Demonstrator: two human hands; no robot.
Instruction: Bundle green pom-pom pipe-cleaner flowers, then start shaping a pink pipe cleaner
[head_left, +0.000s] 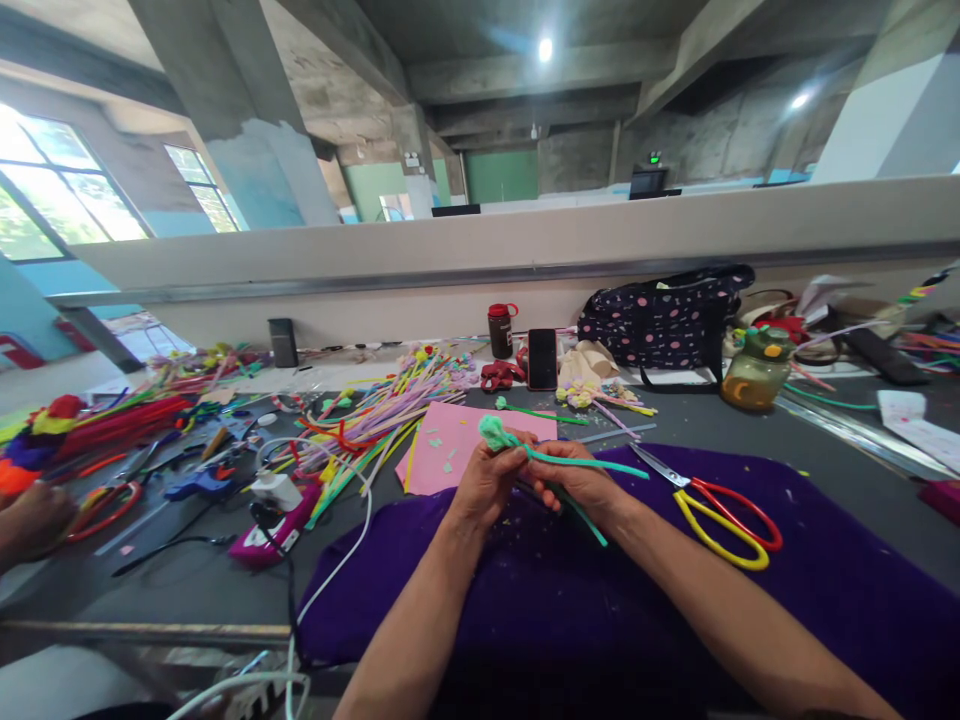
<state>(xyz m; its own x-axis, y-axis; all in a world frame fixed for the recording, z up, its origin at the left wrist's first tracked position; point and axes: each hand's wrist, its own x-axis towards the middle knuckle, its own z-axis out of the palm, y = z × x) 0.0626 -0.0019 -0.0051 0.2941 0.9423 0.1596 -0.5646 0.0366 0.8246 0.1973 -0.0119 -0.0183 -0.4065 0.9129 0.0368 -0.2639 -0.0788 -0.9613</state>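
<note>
My left hand (487,485) is closed around the coiled end of a teal pipe cleaner (499,436), whose fuzzy green tip sticks up above my fingers. My right hand (581,482) pinches the same pipe cleaner, and its long straight tail runs out to the right over a purple cloth (825,590). Both hands hover just above that cloth at the table's near edge. A pink sheet (442,445) with small paper scraps lies just beyond my hands.
Red-and-yellow scissors (720,510) lie on the cloth right of my hands. A heap of coloured pipe cleaners (367,420) and a magenta glue gun (274,530) lie left. A phone (542,358), bottles and a dotted bag (664,320) stand behind. Another person's hand (26,520) is at far left.
</note>
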